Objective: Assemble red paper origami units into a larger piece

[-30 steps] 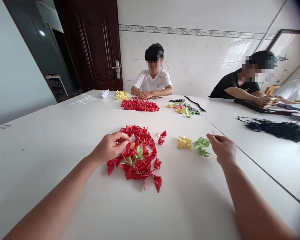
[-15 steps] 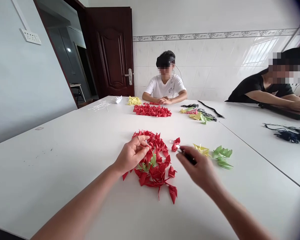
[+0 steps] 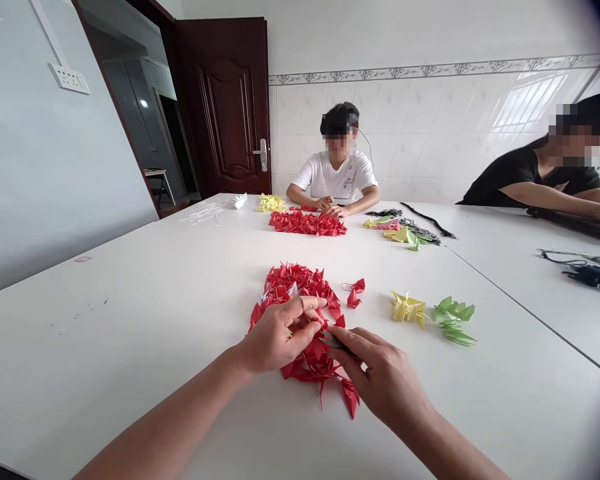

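My left hand (image 3: pixel 280 337) is closed in a pinch over a loose pile of red folded-paper cranes (image 3: pixel 293 277). Red paper shows around its fingertips, but what they grip is too small to make out. My right hand (image 3: pixel 380 363) is wrapped round a small dark cutting tool (image 3: pixel 334 341) with a grey blade-like tip. That tip points left, very close to the left fingertips. Between and under the hands lie more red cranes, partly covered. A bit of white paper (image 3: pixel 293 291) shows in the pile.
Right of the pile lie two red cranes (image 3: pixel 354 299), yellow folded paper (image 3: pixel 409 309) and green folded paper (image 3: pixel 453 310). A co-worker in white (image 3: pixel 337 175) sits behind a red crane heap (image 3: pixel 307 223). Dark cords (image 3: pixel 593 275) lie right, near another person (image 3: pixel 525 170).
My right hand has brought the tool left and down to my left fingertips. The left hand has moved slightly right and lower. The view has shifted a little.
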Demonstrator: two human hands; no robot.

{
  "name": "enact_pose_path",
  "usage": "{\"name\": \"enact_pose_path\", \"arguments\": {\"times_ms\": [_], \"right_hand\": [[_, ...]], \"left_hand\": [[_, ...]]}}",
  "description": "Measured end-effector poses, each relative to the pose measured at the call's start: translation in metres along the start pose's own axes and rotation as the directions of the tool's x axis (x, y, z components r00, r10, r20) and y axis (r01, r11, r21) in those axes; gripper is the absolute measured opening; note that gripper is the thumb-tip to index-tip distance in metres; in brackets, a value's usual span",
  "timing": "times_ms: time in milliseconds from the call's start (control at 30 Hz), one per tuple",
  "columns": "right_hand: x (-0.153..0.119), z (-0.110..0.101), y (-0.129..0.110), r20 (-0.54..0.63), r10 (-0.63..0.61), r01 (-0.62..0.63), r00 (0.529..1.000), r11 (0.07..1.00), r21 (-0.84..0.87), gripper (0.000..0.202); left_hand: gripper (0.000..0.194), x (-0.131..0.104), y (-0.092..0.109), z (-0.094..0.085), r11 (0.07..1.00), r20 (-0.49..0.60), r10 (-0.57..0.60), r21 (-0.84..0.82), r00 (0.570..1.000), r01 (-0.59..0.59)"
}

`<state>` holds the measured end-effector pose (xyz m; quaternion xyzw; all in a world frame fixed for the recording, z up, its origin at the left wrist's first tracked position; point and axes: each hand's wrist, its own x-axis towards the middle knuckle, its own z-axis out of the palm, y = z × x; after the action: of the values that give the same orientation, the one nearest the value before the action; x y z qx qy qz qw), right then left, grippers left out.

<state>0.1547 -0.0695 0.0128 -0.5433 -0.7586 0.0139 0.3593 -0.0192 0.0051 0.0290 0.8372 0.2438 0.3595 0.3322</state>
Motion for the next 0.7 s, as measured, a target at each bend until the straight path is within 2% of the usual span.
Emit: {"name": "enact_pose_path", "arguments": {"times_ms": [533,700], "right_hand": [[-0.0024,-0.0004,-0.0002,0.024,0.025,-0.026,0.999,0.999,0.044,0.026],[-0.0026,-0.001,0.0021,0.032,0.027,-0.03,0.999,0.996,0.089,0.026]], "left_hand": [[0.032,0.0009,-0.0007,0.0003,0.999,0.039,0.003,0.052,0.999,-0.005],[0.03,0.002,-0.0032,-0.0004,0.996,-0.016,0.037,0.081,0.999,-0.035]]}}
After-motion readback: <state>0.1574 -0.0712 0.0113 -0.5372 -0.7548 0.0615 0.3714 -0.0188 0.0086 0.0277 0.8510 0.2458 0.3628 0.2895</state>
